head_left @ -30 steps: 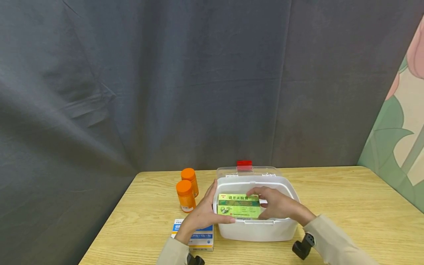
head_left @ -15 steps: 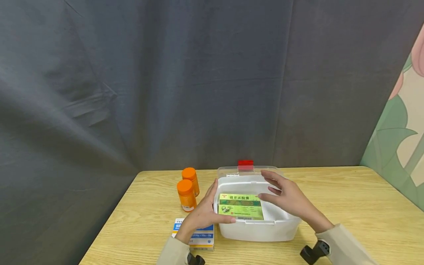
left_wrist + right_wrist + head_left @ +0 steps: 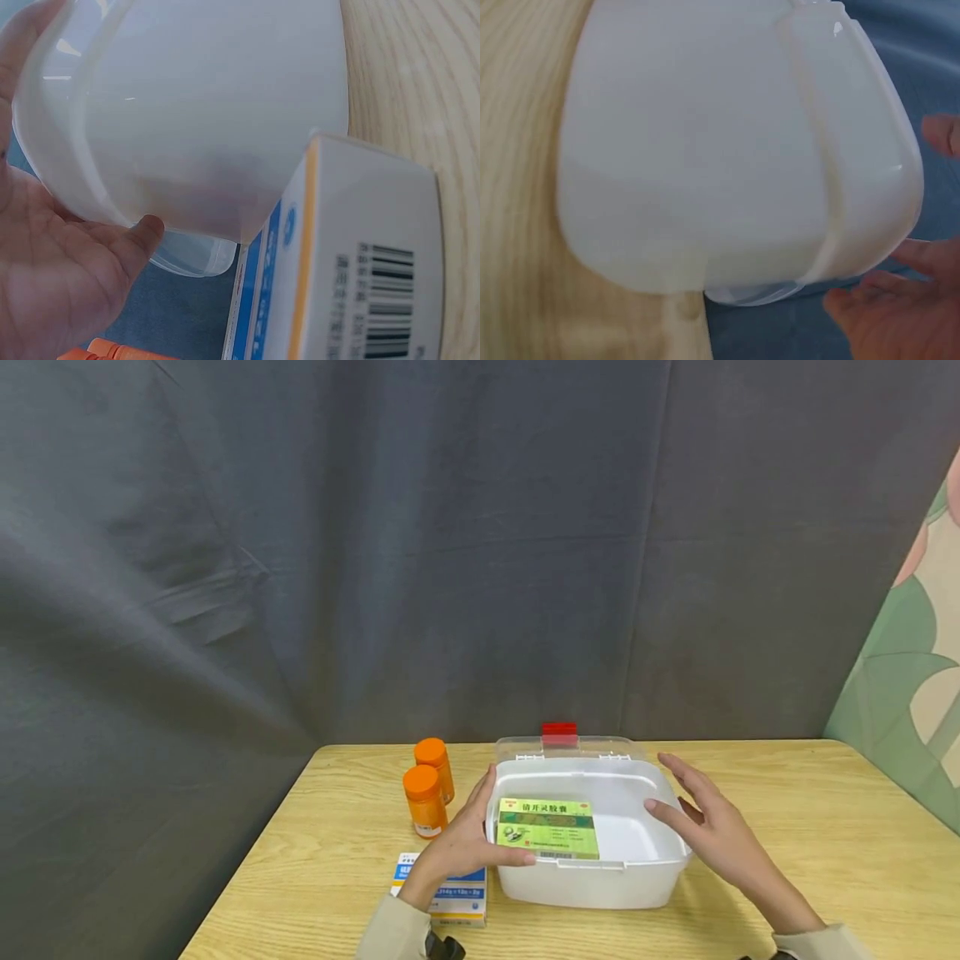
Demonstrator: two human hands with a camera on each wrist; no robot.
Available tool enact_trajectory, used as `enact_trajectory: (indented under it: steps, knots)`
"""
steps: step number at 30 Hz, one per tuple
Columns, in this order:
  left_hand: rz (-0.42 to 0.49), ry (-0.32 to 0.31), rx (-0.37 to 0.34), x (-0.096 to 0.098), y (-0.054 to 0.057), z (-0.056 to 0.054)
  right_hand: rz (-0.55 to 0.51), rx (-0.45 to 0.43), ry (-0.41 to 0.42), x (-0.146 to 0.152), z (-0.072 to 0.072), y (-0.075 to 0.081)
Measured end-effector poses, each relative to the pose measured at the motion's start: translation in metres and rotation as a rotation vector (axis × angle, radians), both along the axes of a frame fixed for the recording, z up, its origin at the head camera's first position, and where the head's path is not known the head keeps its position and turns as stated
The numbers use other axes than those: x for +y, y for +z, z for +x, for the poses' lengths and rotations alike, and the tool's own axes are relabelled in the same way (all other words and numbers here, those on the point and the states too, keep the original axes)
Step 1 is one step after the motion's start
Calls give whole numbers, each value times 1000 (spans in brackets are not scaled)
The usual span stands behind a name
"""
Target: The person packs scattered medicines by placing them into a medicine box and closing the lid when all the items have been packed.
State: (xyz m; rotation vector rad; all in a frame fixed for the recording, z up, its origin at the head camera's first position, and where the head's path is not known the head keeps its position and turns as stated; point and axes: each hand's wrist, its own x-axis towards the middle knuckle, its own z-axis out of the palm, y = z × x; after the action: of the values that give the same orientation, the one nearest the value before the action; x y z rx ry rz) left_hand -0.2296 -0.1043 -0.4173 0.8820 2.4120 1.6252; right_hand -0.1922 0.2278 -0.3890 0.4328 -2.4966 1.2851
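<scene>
In the head view a white plastic storage box (image 3: 592,887) stands on the table with its clear lid (image 3: 607,747) swung back. A green medicine carton (image 3: 548,829) lies inside at the left. My left hand (image 3: 468,847) grips the storage box's left end, thumb along the front rim and fingers along the side. In the left wrist view, a fingertip meets the box wall (image 3: 217,112). At the right end, my right hand (image 3: 712,831) holds nothing; its fingers are spread by the rim. The right wrist view shows those fingers (image 3: 896,307) near the box's rim.
Two orange pill bottles, a front one (image 3: 425,802) and a rear one (image 3: 435,760), stand left of the storage box. A white and blue medicine carton (image 3: 459,906) lies beside the left wrist, partly covered. A grey curtain (image 3: 480,552) hangs behind the table (image 3: 322,860).
My right hand has let go of the green carton, risen out of the storage box and moved right to its right end. The left hand has stayed in place.
</scene>
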Motion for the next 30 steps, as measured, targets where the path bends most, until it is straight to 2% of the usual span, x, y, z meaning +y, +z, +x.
enact_trajectory:
  steps: [5, 9, 20, 26, 30]
  knots:
    - [4, -8, 1, 2, 1, -1, 8, -90, 70, 9, 5, -8]
    - [4, -6, -12, 2, 3, 0, -37, -112, 125, 13, 9, -16]
    - [-3, -16, 2, 2, 0, 1, -98, -54, 159, 10, 9, -38]
    - [13, -11, 8, -1, -2, 2, -103, 40, 217, 7, 3, -41]
    - [16, -26, 16, 0, -2, -1, -105, 50, 233, 8, 2, -41]
